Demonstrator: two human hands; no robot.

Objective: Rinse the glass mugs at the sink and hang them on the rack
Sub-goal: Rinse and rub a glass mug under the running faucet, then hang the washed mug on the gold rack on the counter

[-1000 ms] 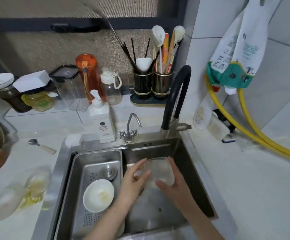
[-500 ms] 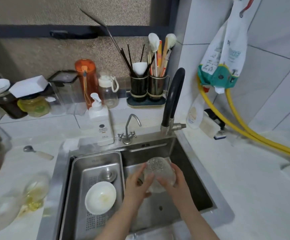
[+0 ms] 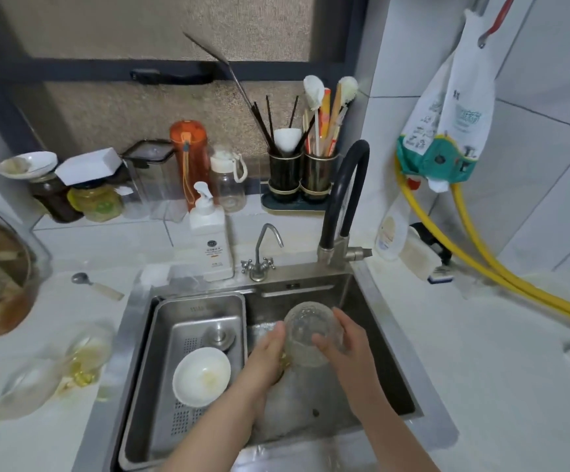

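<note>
Over sink (image 3: 389, 321), left hand (image 3: 263, 352), right hand (image 3: 348, 345) grip mug (image 3: 307, 332).

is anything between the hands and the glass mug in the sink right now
No. Both hands are already on the glass mug over the sink: the left hand holds its left side and the right hand wraps its right side.

Head view, my own arms only. Left hand (image 3: 266, 349) and right hand (image 3: 348, 345): both bare, no gloves, no rings, no watch or band at either wrist. Forearms uncovered up to the bottom frame edge; no sleeve in view. Nails too blurred to judge.
</note>
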